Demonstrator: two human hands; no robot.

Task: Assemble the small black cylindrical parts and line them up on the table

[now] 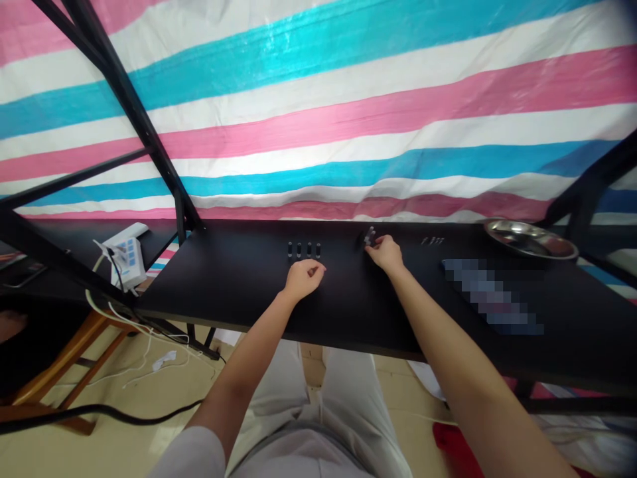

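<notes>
Above the left half of the black table, my left hand (303, 279) is closed, thumb and fingertips together. Whether anything small sits in that pinch is hidden. Just beyond it, several short black cylinders (309, 250) with pale ends stand upright in a row. My right hand (389, 254) reaches to a cluster of small clear or silvery pieces (369, 236) near the back of the table. Its thumb and fingertips are closed at the cluster's near side, and what they grip is too small to make out. Further right lie several tiny silvery pieces (432, 241).
A round metal tray (530, 240) rests at the table's (239, 285) back right, with a blurred blue item (492, 299) before it. Black frame bars rise at both sides before a striped sheet (348, 119). A white power strip (130, 259) with cables is at left.
</notes>
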